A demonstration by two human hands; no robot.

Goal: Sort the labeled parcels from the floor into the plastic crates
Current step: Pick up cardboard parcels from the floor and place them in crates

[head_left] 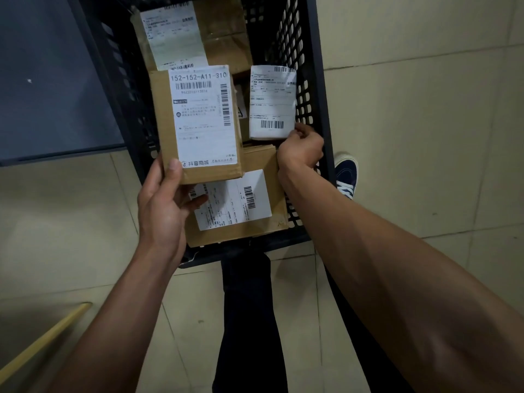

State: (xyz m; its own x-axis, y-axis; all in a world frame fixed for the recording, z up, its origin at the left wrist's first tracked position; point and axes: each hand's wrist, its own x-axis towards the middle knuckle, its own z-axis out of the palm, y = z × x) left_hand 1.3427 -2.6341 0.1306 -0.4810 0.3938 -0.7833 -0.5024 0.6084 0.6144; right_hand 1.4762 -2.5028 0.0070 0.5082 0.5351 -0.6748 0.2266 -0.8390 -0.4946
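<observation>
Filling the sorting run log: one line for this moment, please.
left hand: holds brown labelled cardboard box | right hand: pinches small white parcel | both over black plastic crate

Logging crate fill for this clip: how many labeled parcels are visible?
4: one in the left hand (box), one small white parcel in the right hand, two lying in the crate, near and far. More may be hidden beneath.

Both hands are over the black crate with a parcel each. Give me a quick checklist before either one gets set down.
1. Left hand grips the cardboard box: ok.
2. Right hand pinches the small white parcel: ok.
3. Both parcels are over the crate: ok.
4. Label 152-152-A11-310 readable: ok.
5. Free space in the crate: not ok, parcels cover most of it.
6. Correct crate for these labels: cannot tell.
</observation>
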